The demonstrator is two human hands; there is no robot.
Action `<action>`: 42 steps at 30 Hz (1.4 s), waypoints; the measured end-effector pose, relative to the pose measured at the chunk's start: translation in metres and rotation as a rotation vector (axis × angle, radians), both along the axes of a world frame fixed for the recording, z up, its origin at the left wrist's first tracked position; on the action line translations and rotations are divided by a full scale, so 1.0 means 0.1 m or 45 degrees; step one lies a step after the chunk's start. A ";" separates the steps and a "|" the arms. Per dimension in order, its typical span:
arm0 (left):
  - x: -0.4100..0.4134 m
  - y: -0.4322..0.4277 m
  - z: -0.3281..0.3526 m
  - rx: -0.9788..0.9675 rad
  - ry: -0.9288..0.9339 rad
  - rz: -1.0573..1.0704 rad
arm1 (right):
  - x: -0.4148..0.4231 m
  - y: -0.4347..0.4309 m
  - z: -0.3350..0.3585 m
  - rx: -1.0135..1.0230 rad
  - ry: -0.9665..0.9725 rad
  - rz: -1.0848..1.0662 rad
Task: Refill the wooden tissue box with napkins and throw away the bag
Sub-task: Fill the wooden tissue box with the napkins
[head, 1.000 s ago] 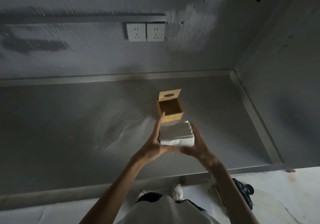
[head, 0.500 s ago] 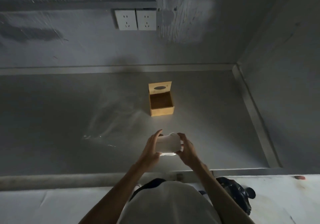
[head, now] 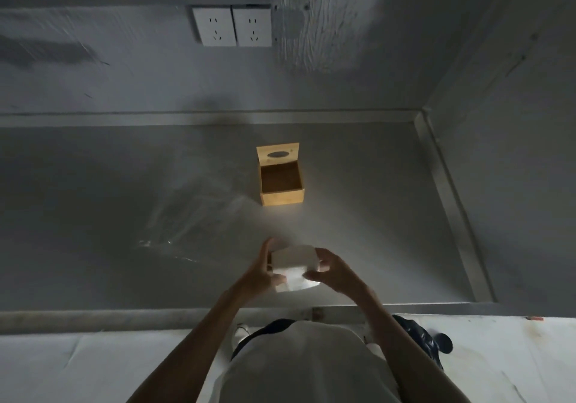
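Observation:
The wooden tissue box (head: 282,197) stands on the grey counter (head: 93,203) with its lid tipped up at the back and its inside empty. A clear plastic bag (head: 193,215) lies flat on the counter to the left of the box. Near the counter's front edge I hold a white stack of napkins (head: 294,257) between both hands, well short of the box. My left hand (head: 260,273) grips its left side and my right hand (head: 335,270) grips its right side.
Two white wall sockets (head: 232,27) sit on the back wall. A raised metal rim (head: 452,203) runs along the counter's right side, next to a side wall. A black bin bag (head: 427,340) lies on the floor at the lower right.
The napkin stack and both hands have drawn back from the box toward the counter's front edge. The stack has turned in my hands. The view has shifted.

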State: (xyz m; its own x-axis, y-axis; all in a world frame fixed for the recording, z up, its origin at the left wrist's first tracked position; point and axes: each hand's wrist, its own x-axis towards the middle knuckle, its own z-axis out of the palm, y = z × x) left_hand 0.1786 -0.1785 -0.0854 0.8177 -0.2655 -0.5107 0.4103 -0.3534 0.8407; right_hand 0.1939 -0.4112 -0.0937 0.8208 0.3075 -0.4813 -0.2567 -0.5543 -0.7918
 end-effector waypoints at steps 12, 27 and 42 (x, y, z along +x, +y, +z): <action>0.17 -0.27 -0.05 0.371 0.225 0.461 | 0.08 0.21 -0.01 -0.299 0.035 -0.223; 0.20 -0.14 0.15 0.216 0.397 0.409 | 0.04 0.14 0.15 -0.043 0.134 -0.315; -0.12 -0.30 0.61 0.287 -0.288 0.006 | -0.12 -0.17 0.44 -0.120 -0.285 0.069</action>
